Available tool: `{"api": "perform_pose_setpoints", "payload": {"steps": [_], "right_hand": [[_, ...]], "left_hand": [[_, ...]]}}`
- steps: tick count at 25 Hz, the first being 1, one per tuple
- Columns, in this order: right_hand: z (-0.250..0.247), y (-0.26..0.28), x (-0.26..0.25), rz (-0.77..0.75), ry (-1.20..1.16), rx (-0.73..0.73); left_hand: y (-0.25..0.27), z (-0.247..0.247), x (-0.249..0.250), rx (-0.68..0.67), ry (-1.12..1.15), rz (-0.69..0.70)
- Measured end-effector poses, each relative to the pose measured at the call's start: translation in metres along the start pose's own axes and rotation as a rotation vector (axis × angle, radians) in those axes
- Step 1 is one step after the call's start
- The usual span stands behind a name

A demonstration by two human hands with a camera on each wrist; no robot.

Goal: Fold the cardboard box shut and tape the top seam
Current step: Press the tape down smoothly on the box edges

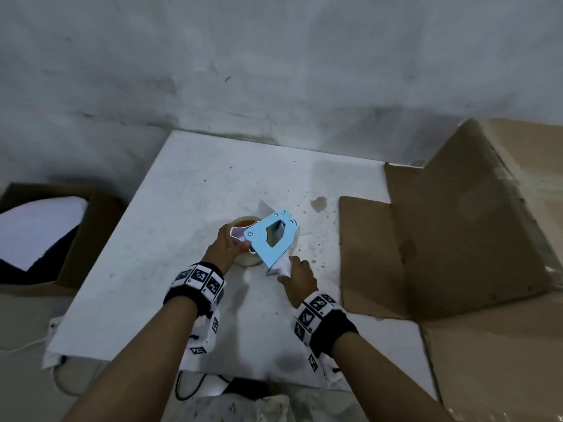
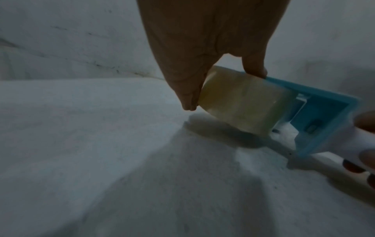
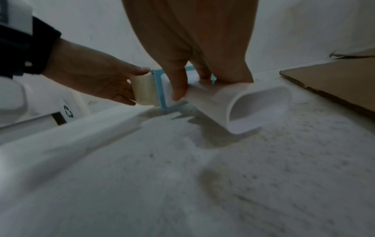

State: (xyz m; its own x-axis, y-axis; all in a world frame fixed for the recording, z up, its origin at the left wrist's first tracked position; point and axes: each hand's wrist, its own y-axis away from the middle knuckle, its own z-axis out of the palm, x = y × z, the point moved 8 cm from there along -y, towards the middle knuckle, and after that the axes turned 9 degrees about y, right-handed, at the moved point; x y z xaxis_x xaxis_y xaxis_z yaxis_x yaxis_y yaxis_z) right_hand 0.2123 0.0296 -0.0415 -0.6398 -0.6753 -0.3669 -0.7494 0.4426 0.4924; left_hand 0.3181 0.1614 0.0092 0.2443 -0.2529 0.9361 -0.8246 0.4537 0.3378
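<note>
- Holding a blue tape dispenser [image 1: 272,239] just above the middle of the white table [image 1: 146,269], both hands work together.
- Left hand [image 1: 225,245] curls round the clear tape roll [image 2: 243,102] in the dispenser.
- Right hand [image 1: 300,280] grips the dispenser's white handle [image 3: 233,102], which points back toward the person.
- Cardboard box [image 1: 475,226] lies at the table's right edge, flaps open, seam untaped.
- Box is right of both hands, so the right hand is nearer.
</note>
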Motion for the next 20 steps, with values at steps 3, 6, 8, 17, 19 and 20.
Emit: {"api": "perform_pose_setpoints", "payload": {"steps": [3, 6, 8, 17, 19, 20], "right_hand": [[0.003, -0.009, 0.005, 0.019, 0.010, -0.007], [-0.012, -0.004, 0.002, -0.040, 0.122, 0.003], [-0.044, 0.008, -0.002, -0.109, 0.075, 0.084], [-0.304, 0.240, 0.101, -0.287, 0.001, 1.462], [-0.320, 0.242, 0.147, -0.167, 0.009, 1.328], [-0.320, 0.236, 0.167, -0.171, -0.029, 1.211]], "left_hand": [[-0.006, 0.008, -0.006, 0.054, -0.027, -0.020], [-0.016, 0.006, -0.010, 0.108, -0.085, 0.010], [-0.023, 0.007, -0.008, 0.149, -0.407, -0.011], [0.070, 0.252, 0.161, -0.431, -0.332, 0.949], [0.109, 0.301, 0.188, -0.508, -0.273, 1.050], [0.121, 0.321, 0.193, -0.545, -0.249, 1.043]]}}
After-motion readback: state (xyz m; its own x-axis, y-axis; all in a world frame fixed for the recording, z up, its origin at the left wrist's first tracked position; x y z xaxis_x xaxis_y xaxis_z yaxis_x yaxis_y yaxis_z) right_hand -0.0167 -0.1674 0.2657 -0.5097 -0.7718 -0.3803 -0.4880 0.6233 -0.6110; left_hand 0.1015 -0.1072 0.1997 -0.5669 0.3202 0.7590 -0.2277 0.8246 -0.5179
